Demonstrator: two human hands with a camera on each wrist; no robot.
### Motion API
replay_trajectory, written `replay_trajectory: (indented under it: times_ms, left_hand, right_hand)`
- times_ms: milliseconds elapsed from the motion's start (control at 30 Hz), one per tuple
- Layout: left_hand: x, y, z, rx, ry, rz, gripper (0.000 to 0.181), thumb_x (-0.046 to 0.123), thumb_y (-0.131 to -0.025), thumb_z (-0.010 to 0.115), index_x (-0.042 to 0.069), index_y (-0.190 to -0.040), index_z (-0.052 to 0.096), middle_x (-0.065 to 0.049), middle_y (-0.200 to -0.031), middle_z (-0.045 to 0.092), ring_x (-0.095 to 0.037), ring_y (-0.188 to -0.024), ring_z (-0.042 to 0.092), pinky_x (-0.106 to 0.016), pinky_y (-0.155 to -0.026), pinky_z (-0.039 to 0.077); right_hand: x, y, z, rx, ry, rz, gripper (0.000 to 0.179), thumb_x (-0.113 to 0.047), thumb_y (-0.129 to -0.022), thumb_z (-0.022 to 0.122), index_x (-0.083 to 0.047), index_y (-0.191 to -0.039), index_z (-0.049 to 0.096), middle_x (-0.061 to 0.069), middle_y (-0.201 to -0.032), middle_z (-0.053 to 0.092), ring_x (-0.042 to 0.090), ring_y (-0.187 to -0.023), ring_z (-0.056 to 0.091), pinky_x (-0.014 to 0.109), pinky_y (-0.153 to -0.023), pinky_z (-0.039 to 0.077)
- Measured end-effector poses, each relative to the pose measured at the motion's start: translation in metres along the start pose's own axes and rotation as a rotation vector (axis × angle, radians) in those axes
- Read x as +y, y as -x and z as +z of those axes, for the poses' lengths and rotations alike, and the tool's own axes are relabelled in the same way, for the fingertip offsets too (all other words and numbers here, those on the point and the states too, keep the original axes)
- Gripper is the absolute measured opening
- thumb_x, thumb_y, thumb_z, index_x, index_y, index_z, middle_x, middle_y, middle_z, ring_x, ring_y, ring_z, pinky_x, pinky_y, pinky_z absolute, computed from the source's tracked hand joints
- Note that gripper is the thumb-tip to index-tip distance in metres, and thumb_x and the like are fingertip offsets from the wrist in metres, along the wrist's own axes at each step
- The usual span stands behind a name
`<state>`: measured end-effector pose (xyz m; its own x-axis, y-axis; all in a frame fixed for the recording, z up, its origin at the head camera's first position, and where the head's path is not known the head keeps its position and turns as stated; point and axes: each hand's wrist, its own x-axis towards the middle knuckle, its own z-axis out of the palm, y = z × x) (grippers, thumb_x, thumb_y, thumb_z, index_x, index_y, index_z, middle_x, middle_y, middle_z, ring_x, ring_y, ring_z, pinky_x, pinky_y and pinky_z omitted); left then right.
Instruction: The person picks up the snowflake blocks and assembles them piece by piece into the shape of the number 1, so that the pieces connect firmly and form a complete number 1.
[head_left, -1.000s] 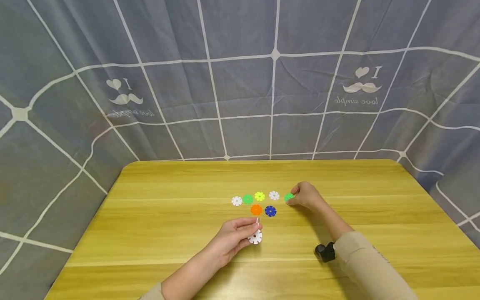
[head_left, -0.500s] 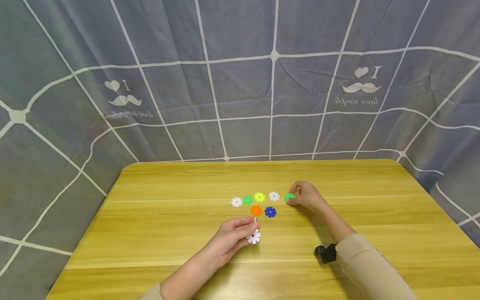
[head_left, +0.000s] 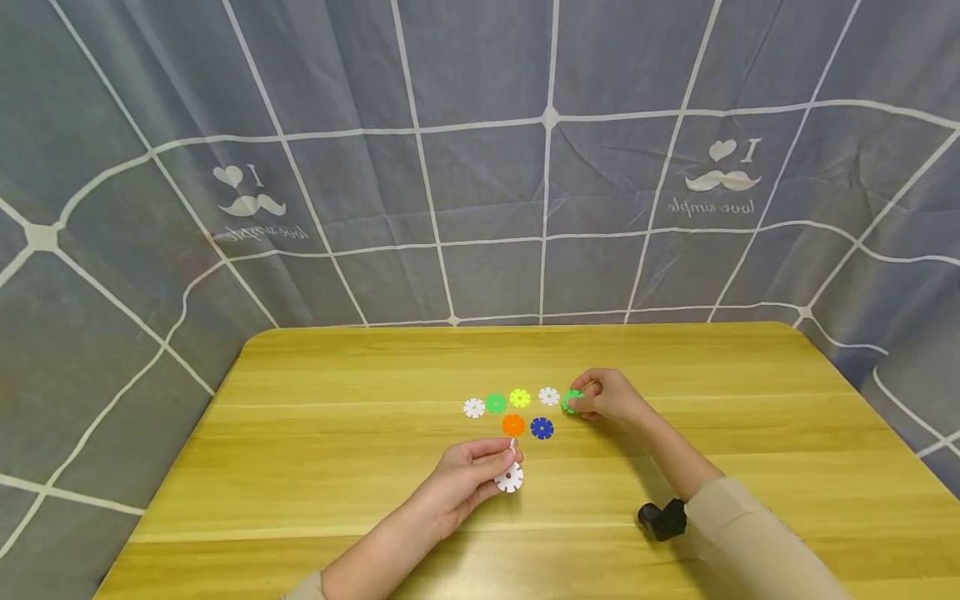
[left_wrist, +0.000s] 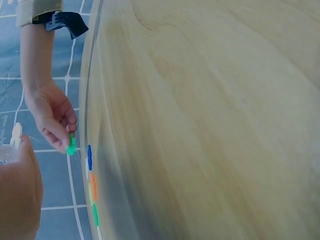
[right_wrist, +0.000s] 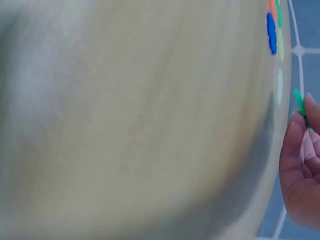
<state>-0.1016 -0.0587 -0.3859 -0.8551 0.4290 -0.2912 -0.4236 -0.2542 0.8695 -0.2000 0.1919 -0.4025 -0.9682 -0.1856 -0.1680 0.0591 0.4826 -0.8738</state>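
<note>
My left hand (head_left: 467,477) holds a white notched plastic disc (head_left: 509,478) between thumb and fingers over the near middle of the table. A second white piece (head_left: 513,444), seen edge-on, sticks up from the same grip; how the two meet is hidden. In my right hand (head_left: 612,397) a green notched disc (head_left: 572,402) is pinched by thumb and fingertips, raised off the table in the right wrist view. Left of it runs a row of discs: white (head_left: 549,397), yellow (head_left: 520,398), green (head_left: 496,403) and white (head_left: 474,407). An orange disc (head_left: 513,425) and a blue disc (head_left: 542,428) lie nearer.
The discs lie flat on a wood-grain table (head_left: 300,450). A grey curtain (head_left: 487,183) with white lines surrounds its back and sides. A black device (head_left: 663,520) sits at my right wrist, by the beige sleeve (head_left: 750,533).
My right hand has shifted slightly left with the green disc, bringing it closer to the white disc at the row's right end. The left hand stays almost in place with the white pieces.
</note>
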Motion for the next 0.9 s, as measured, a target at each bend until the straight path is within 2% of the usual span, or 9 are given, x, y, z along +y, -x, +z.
replay_trajectory:
  times_ms: [267, 433, 700, 900]
  left_hand:
    - [0.001, 0.000, 0.002, -0.018, -0.001, 0.003, 0.047, 0.008, -0.093, 0.056, -0.017, -0.129, 0.039, -0.016, -0.112, 0.062, -0.015, -0.096, 0.061, -0.023, -0.082, 0.052]
    - [0.002, -0.001, 0.003, -0.012, 0.003, 0.000, 0.047, 0.007, -0.092, 0.057, -0.016, -0.129, 0.040, -0.018, -0.112, 0.062, -0.015, -0.096, 0.061, -0.023, -0.082, 0.052]
    - [0.004, 0.002, 0.003, -0.039, -0.014, 0.009, 0.046, 0.009, -0.093, 0.057, -0.016, -0.129, 0.041, -0.019, -0.115, 0.060, -0.015, -0.097, 0.061, -0.022, -0.082, 0.051]
    - [0.006, 0.004, 0.003, -0.038, -0.026, 0.017, 0.047, 0.009, -0.093, 0.057, -0.016, -0.129, 0.040, -0.020, -0.116, 0.060, -0.016, -0.099, 0.061, -0.022, -0.082, 0.052]
  right_hand:
    - [-0.033, 0.016, 0.012, -0.149, -0.112, -0.074, 0.026, -0.001, -0.085, 0.066, 0.012, -0.102, 0.052, -0.001, -0.060, 0.052, 0.017, -0.058, 0.052, 0.028, -0.061, 0.050]
    - [-0.048, 0.025, 0.022, -0.238, -0.150, -0.118, 0.026, -0.004, -0.087, 0.064, 0.011, -0.104, 0.051, 0.000, -0.062, 0.053, 0.016, -0.058, 0.051, 0.028, -0.059, 0.049]
    - [-0.064, 0.041, 0.029, -0.286, -0.147, -0.182, 0.026, -0.003, -0.088, 0.062, 0.010, -0.107, 0.051, 0.002, -0.065, 0.054, 0.019, -0.060, 0.051, 0.033, -0.061, 0.049]
    - [-0.073, 0.049, 0.034, -0.306, -0.105, -0.225, 0.021, -0.001, -0.087, 0.063, 0.007, -0.104, 0.055, 0.004, -0.067, 0.056, 0.025, -0.061, 0.053, 0.028, -0.058, 0.048]
